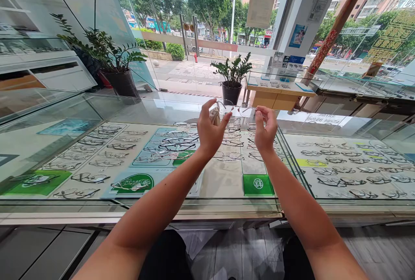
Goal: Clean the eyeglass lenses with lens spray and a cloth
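Note:
A pair of thin-framed glasses (238,109) is held up at arm's length above a glass display counter (97,111). My left hand (210,128) pinches its left lens, with what looks like a small pale cloth (214,117) between the fingers. My right hand (265,128) grips the right end of the frame with closed fingertips. Under the counter glass lie several rows of eyeglass frames (168,146) on pale and green trays.
A second glass case with more frames (350,167) runs to the right. Potted plants (231,76) (110,61) stand beyond the counter by a glass shopfront. A small wooden table (279,91) is behind on the right. A street with trees shows outside.

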A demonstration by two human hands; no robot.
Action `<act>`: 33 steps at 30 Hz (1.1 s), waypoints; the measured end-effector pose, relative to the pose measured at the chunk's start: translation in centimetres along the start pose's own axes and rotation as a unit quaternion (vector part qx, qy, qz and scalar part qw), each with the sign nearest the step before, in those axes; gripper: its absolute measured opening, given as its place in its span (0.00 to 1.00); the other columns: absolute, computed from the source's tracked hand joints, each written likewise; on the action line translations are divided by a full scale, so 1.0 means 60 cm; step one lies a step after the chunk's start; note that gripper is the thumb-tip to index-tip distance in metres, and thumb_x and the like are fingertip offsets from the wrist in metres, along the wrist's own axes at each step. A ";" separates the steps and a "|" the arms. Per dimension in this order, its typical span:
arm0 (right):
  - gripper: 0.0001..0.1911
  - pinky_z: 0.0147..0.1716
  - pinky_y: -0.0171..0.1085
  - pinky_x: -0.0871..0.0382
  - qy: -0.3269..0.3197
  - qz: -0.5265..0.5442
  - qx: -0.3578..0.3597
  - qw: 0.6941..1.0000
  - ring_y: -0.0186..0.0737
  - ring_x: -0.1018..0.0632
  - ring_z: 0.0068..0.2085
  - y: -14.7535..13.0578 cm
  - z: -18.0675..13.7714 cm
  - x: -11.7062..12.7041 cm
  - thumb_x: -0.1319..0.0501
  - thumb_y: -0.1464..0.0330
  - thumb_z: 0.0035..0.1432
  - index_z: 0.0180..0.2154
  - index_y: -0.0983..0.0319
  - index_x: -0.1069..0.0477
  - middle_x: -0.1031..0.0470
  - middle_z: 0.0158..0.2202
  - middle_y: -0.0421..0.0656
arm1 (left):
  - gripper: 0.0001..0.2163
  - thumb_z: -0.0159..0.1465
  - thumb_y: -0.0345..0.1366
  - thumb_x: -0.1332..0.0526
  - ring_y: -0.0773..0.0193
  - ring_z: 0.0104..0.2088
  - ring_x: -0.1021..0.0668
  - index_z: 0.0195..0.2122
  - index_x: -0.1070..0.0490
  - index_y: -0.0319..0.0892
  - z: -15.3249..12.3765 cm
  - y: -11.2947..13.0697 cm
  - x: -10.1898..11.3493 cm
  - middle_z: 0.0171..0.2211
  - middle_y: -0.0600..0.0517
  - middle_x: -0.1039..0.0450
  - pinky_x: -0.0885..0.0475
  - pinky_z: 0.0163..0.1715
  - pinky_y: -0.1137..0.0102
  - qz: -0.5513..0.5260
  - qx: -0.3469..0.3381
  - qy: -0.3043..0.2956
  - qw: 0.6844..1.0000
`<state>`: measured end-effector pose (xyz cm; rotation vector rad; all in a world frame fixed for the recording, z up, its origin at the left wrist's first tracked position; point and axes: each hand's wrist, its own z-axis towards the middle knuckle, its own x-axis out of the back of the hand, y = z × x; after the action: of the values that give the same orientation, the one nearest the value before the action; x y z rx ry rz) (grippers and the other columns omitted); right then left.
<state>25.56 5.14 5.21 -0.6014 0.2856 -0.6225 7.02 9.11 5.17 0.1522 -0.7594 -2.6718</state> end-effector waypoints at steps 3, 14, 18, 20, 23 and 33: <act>0.17 0.55 0.51 0.19 -0.010 0.028 -0.046 0.999 0.47 0.15 0.51 0.003 0.002 0.001 0.37 0.52 0.75 0.50 0.57 0.20 0.14 0.49 0.48 | 0.26 0.69 0.51 0.23 0.49 0.58 0.15 0.64 0.26 0.52 0.000 0.001 0.000 0.61 0.46 0.17 0.18 0.60 0.55 0.005 -0.006 0.005 1.000; 0.21 0.54 0.49 0.17 -0.033 0.074 -0.104 0.991 0.46 0.13 0.50 -0.007 0.008 0.003 0.35 0.47 0.73 0.46 0.57 0.18 0.11 0.47 0.47 | 0.27 0.69 0.51 0.23 0.48 0.60 0.15 0.65 0.26 0.52 0.001 0.004 0.004 0.62 0.46 0.18 0.19 0.62 0.54 0.002 0.008 -0.016 1.000; 0.19 0.56 0.51 0.16 -0.045 0.097 -0.099 0.989 0.46 0.13 0.50 -0.008 0.010 0.002 0.35 0.49 0.73 0.46 0.57 0.18 0.11 0.47 0.48 | 0.26 0.69 0.50 0.23 0.48 0.60 0.15 0.65 0.26 0.53 0.001 0.004 0.004 0.61 0.46 0.17 0.19 0.62 0.54 0.002 0.011 -0.020 1.000; 0.18 0.56 0.51 0.16 -0.054 0.097 -0.095 0.989 0.46 0.12 0.51 -0.007 0.010 0.002 0.37 0.50 0.74 0.47 0.56 0.19 0.11 0.47 0.47 | 0.26 0.69 0.50 0.23 0.48 0.60 0.15 0.65 0.26 0.53 0.001 0.004 0.004 0.61 0.46 0.17 0.19 0.62 0.54 -0.001 0.009 -0.020 1.000; 0.16 0.54 0.51 0.16 -0.060 0.105 -0.096 0.988 0.46 0.11 0.51 -0.006 0.009 0.001 0.38 0.52 0.76 0.49 0.56 0.20 0.10 0.49 0.47 | 0.26 0.69 0.50 0.23 0.48 0.59 0.14 0.64 0.26 0.54 0.000 0.004 0.003 0.61 0.46 0.17 0.18 0.61 0.53 0.002 0.005 -0.016 1.000; 0.15 0.52 0.51 0.17 -0.072 0.116 -0.095 0.986 0.48 0.09 0.50 -0.006 0.009 0.002 0.39 0.54 0.76 0.50 0.56 0.21 0.09 0.49 0.49 | 0.26 0.68 0.52 0.22 0.48 0.57 0.14 0.64 0.25 0.53 0.001 0.006 0.003 0.60 0.46 0.16 0.17 0.59 0.54 -0.009 0.017 -0.023 1.000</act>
<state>25.72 5.08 5.81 -0.7807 0.2767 -0.3275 6.97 8.78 5.41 0.1080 -0.8216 -2.6880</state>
